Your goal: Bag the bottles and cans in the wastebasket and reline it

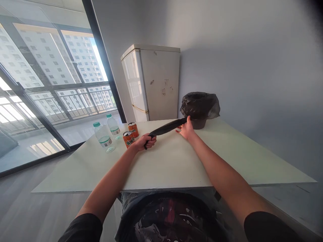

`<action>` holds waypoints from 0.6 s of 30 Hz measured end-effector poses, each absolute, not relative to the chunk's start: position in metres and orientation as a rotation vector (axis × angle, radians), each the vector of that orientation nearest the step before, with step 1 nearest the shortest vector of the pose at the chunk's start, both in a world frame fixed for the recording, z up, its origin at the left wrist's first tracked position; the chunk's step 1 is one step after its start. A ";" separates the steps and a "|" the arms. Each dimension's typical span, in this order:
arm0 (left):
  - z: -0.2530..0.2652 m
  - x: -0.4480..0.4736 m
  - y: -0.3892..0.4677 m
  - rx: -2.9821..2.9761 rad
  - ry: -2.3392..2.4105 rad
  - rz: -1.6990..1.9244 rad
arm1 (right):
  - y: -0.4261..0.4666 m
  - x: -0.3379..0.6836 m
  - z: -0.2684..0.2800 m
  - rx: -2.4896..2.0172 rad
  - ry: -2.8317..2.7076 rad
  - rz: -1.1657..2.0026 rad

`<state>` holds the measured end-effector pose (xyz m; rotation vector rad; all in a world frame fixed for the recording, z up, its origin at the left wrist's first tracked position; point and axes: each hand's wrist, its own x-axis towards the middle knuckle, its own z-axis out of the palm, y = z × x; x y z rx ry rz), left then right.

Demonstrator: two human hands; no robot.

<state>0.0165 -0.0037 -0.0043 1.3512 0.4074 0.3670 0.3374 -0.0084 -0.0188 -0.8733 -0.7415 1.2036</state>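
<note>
A black plastic bag (pixel 168 127), gathered into a long narrow strip, stretches between my two hands above the table. My left hand (pixel 146 142) is closed in a fist round its near-left end, and a short tail pokes out below the fingers. At the far-right end, my right hand (pixel 186 129) holds the bag under its raised thumb, with the other fingers partly spread. Just behind that hand stands a dark bin (pixel 199 123) lined with a black bin bag (pixel 200 102) that hangs over its rim. Two orange cans (pixel 133 129) (pixel 128 138) stand beside my left hand.
Two clear plastic bottles with green caps (pixel 103 138) (pixel 114 127) stand left of the cans on the pale table (pixel 164 168). A white fridge (pixel 160 80) is behind the table, by the grey wall. Glass sliding doors (pixel 50 84) are on the left.
</note>
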 end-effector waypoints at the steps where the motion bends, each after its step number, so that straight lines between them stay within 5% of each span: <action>1: -0.004 0.017 -0.003 1.346 0.398 0.417 | -0.008 0.330 -0.022 -0.944 -0.755 1.284; 9: -0.005 0.023 -0.014 1.398 0.350 0.432 | -0.037 0.261 -0.022 -0.671 -1.231 1.920; 18: -0.014 0.035 -0.027 1.478 0.320 0.073 | -0.041 0.247 -0.009 -0.513 -0.931 1.372</action>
